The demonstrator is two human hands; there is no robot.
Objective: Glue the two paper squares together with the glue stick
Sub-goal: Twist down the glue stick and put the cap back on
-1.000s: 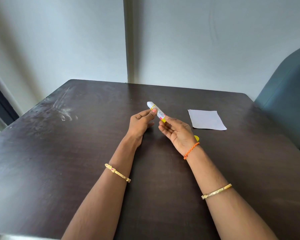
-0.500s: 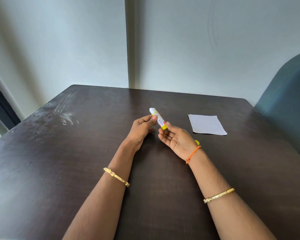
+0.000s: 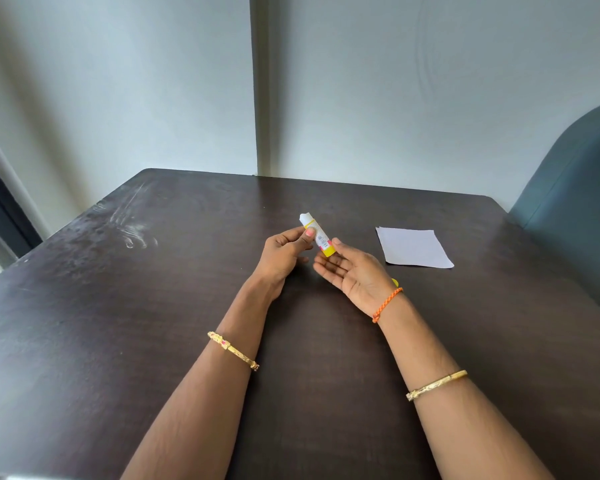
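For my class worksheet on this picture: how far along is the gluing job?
Early. Done: the glue stick looks uncapped, and a small yellow piece, maybe its cap, shows behind the right wrist. In hand: the left hand pinches the stick while the right hand's fingertips touch its yellow base. Left: the paper lies untouched on the table, not yet glued.

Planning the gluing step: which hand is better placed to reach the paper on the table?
Right. The right hand is nearer the paper, its fingers straight and only touching the base of the glue stick. The left hand pinches the stick farther away.
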